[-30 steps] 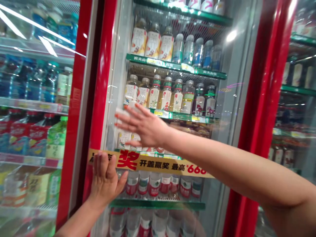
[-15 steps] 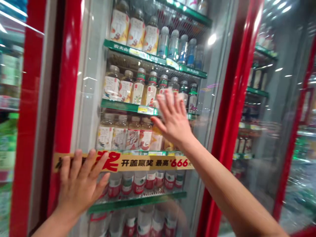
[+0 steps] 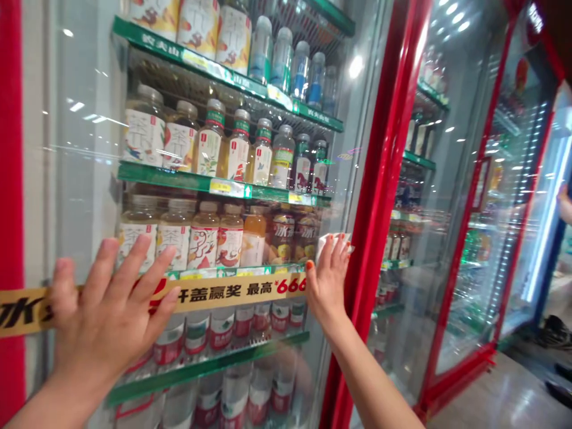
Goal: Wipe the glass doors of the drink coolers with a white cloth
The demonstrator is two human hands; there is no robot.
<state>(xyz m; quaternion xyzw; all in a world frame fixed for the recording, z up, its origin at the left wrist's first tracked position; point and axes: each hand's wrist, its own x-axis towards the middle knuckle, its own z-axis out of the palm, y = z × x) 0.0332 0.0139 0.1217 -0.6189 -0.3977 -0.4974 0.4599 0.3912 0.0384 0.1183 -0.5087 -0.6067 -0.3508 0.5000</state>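
Observation:
My right hand (image 3: 326, 286) presses a small white cloth (image 3: 333, 243) against the glass door (image 3: 75, 179) of a drinks fridge, close to the door's red right frame (image 3: 383, 196). My left hand (image 3: 107, 304) lies flat on the glass with its fingers spread, over a yellow prize banner (image 3: 232, 293), and holds nothing. Behind the glass, green shelves carry rows of bottled tea and juice (image 3: 210, 143). Bottled water stands on the lower shelf (image 3: 221, 330).
More glass-door fridges with red frames (image 3: 473, 196) stand to the right. A polished floor (image 3: 500, 393) runs along their base. At the far right edge, part of another person's arm (image 3: 565, 204) shows, and dark shoes (image 3: 558, 381) stand low down.
The view has swung right, so the fridge door sits further left. My right hand has moved down and right with the cloth. My left hand remains flat on the banner.

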